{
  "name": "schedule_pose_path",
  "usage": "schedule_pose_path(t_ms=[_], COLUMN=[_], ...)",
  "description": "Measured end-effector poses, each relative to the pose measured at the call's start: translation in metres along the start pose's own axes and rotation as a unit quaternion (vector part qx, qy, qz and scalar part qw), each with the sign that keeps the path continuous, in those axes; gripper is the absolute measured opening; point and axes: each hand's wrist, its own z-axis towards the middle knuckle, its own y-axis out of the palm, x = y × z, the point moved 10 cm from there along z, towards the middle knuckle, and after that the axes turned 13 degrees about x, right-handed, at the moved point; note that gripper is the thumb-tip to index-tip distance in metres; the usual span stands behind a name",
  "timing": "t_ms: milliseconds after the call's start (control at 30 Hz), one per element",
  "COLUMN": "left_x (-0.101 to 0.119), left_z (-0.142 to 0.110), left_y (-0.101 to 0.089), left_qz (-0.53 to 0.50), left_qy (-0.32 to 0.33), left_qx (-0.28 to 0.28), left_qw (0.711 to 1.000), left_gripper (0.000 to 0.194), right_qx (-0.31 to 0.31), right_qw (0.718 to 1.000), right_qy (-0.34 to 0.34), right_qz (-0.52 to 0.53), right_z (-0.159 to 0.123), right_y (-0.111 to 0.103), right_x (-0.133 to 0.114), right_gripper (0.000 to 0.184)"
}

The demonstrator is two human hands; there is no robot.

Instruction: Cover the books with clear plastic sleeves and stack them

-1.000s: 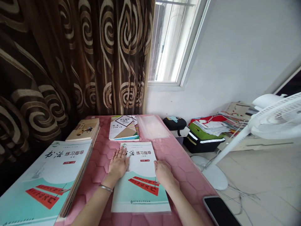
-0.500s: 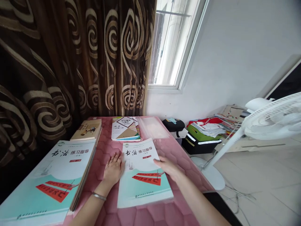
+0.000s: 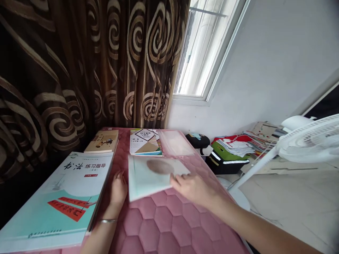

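Softcover workbook (image 3: 145, 183): pinched at right edge in fingers of right hand (image 3: 193, 188), tilted over middle of pink hexagon-quilted surface (image 3: 169, 225). Pale green-white face showing, with brownish oval; too blurred to read. Cannot tell whether any edge rests on the surface. Just left of workbook: left hand (image 3: 119, 187), low by the surface, fingers curled loosely inward; cannot tell whether touching workbook or holding anything. On left wrist, silver-coloured bangle (image 3: 108, 221).

Farther left: stack of calligraphy practice books (image 3: 58, 197), top cover marked 书法练习指导, white and teal with red strips. Just behind that stack, tan book (image 3: 102, 141) with small printed figures. Just beyond held workbook, small pile of Chinese-language workbooks (image 3: 144, 141), topped by white-and-tan cover marked 语文. Right beside that pile, clear plastic sleeves (image 3: 176, 143), lying flat.

Past the surface, off to right: black case (image 3: 198, 141), black-and-green box (image 3: 227, 165) topped with loose papers (image 3: 238, 145), then white standing fan (image 3: 312, 141). Behind everything: brown swirl-patterned curtain (image 3: 116, 53), window (image 3: 196, 53), pale wall (image 3: 265, 53).
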Motion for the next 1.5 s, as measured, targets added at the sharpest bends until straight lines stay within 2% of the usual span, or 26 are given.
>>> schedule_pose_path(t_ms=[67,133,233,467,567,733,867,1067,1167,1267,1400,1500], left_x=[-0.003,-0.002,0.003,0.02,0.022,0.024,0.025,0.024,0.023,0.019,0.007,-0.005], left_z=[0.0,0.0,-0.003,-0.01,-0.01,-0.01,-0.01,-0.009,-0.009,-0.009,-0.005,0.0], left_y=[0.002,0.004,0.007,0.01,0.011,0.012,0.011,0.012,0.012,0.013,0.016,0.015], left_qz=[0.003,0.007,0.015,0.124,0.15,0.161,0.159,0.144,0.133,0.111,0.036,-0.041], left_qy=[-0.003,-0.002,0.008,0.087,0.099,0.11,0.118,0.116,0.112,0.108,0.086,0.045], left_qx=[-0.005,-0.012,-0.024,-0.073,-0.081,-0.077,-0.066,-0.069,-0.07,-0.064,-0.045,-0.021], left_qw=[1.0,1.0,1.0,0.986,0.98,0.978,0.978,0.98,0.982,0.986,0.995,0.998], left_gripper=[0.041,0.04,0.037,0.038,0.039,0.038,0.037,0.04,0.04,0.041,0.043,0.043], right_qx=[-0.006,-0.003,-0.005,-0.037,-0.039,-0.028,-0.058,-0.094,-0.094,-0.102,-0.146,-0.161], right_qw=[0.992,0.983,0.982,0.985,0.992,0.997,0.985,0.951,0.94,0.942,0.961,0.968], right_qy=[-0.121,-0.175,-0.172,-0.159,-0.12,0.012,0.077,0.143,0.157,0.153,0.074,0.023], right_qz=[-0.026,-0.053,-0.073,-0.059,-0.03,0.066,0.141,0.259,0.288,0.281,0.225,0.192], right_z=[-0.033,-0.058,-0.072,-0.066,-0.07,-0.082,-0.089,-0.082,-0.078,-0.078,-0.07,-0.039], right_y=[0.035,0.059,0.073,0.073,0.074,0.072,0.073,0.066,0.063,0.068,0.07,0.047], right_x=[-0.044,-0.072,-0.088,-0.099,-0.097,-0.073,-0.06,-0.049,-0.046,-0.048,-0.054,-0.035], right_gripper=[0.038,0.037,0.036,0.038,0.039,0.054,0.046,0.034,0.028,0.024,0.025,0.026])
